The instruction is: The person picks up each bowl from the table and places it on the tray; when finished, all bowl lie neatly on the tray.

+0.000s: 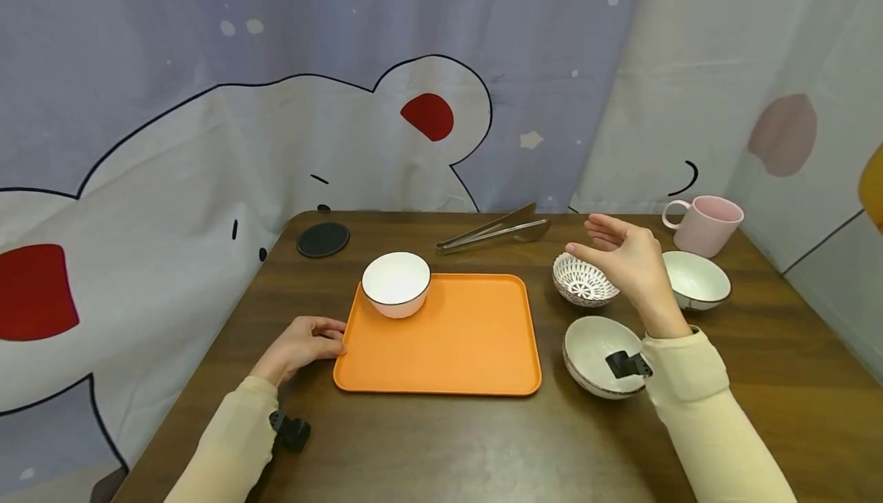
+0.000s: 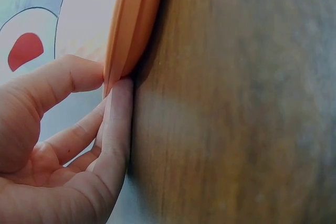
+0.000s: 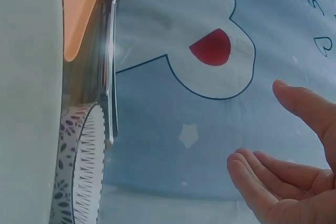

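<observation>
At the left edge of an orange tray, my left hand pinches the rim, thumb on the upper side and fingertips against the outer side, low by the tabletop. On the tray's far left corner stands a white bowl with a dark rim. My right hand is raised over the right side of the table, thumb and fingers spread apart with nothing between them. It partly covers a black-and-white patterned bowl in the head view. Nearer to me, below the right wrist, sits a pale bowl.
Metal tongs lie behind the tray, and a round black coaster is at the far left. A pink mug and a pale green dark-rimmed bowl stand at the right. A printed curtain hangs along the table's back edge.
</observation>
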Action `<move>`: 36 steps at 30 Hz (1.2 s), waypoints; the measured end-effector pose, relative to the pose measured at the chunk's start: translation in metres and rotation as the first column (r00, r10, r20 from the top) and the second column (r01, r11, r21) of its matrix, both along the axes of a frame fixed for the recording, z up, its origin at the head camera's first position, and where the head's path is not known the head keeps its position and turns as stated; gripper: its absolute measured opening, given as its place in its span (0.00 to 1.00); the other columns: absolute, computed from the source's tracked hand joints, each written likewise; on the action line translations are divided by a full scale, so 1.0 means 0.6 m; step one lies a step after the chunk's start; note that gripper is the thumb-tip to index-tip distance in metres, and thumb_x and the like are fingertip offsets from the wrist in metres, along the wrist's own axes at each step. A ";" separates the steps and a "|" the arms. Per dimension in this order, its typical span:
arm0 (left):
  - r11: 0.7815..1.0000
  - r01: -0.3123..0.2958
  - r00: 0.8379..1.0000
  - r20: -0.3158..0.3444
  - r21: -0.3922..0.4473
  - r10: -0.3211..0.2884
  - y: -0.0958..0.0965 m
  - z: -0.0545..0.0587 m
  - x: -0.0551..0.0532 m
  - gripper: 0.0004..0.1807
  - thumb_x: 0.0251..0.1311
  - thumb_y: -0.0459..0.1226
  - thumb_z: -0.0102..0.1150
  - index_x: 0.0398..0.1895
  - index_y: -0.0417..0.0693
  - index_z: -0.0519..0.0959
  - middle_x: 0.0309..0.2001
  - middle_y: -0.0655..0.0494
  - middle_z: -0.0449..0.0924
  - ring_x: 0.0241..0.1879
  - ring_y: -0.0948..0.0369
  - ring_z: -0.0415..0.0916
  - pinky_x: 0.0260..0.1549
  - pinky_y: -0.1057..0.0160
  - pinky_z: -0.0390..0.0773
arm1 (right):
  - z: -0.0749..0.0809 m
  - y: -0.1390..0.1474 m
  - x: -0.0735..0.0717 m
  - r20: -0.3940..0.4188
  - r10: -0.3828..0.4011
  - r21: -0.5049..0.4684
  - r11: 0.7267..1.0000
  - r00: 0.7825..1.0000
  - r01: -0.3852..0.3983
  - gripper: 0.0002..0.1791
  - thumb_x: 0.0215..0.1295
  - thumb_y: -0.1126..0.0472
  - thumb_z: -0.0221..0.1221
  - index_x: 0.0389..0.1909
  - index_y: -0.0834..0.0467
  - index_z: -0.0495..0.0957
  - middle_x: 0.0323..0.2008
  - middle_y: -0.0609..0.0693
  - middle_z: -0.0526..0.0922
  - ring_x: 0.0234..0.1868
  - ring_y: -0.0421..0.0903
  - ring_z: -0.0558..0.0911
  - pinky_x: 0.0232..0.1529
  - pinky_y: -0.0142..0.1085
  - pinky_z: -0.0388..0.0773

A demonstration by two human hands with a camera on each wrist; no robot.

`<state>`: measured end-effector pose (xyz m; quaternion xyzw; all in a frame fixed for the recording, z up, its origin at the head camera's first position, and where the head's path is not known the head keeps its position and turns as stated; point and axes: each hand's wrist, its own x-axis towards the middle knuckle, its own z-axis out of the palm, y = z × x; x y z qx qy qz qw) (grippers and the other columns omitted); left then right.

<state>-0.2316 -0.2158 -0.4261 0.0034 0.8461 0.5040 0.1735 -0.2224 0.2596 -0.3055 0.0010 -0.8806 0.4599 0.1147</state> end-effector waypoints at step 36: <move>1.000 0.007 1.000 -0.009 0.019 -0.007 -0.001 0.000 0.001 0.27 0.55 0.31 0.66 0.58 0.29 0.74 0.42 0.46 0.78 0.38 0.59 0.76 0.41 0.63 0.82 | -0.006 0.140 0.000 0.093 -0.115 0.176 0.980 0.989 0.097 0.48 0.58 0.38 0.64 0.72 0.61 0.62 0.65 0.61 0.72 0.64 0.61 0.72 0.58 0.34 0.75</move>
